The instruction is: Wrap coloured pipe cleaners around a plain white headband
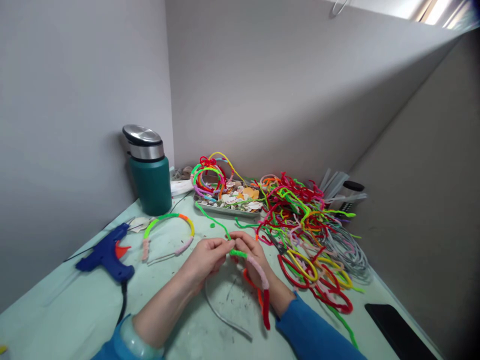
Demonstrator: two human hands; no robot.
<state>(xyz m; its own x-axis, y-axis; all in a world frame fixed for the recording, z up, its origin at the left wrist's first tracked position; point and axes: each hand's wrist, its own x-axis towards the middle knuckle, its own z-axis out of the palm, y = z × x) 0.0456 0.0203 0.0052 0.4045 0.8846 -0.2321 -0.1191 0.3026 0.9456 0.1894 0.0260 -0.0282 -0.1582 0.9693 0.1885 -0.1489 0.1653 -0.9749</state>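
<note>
Both hands meet over the front middle of the table around a headband [258, 269], its band partly wrapped in red, pink and green fuzzy pipe cleaner. The other end of the band is bare grey [228, 325] and curves down below my hands. With thumb and fingers closed, my left hand [212, 257] pinches the green pipe cleaner [213, 220] where it meets the band; its loose end sticks up and away to the left. My right hand [255, 252] is closed on the wrapped part beside it. An orange pipe cleaner [250, 281] hangs near my right wrist.
A blue glue gun [108, 255] and another partly wrapped headband [193, 227] lie left. Behind stand a green bottle [150, 185] and a metal tray [228, 212] of small pieces. Rightward are a pipe cleaner heap [296, 205], yellow-handled scissors [302, 265] and a black phone [399, 330].
</note>
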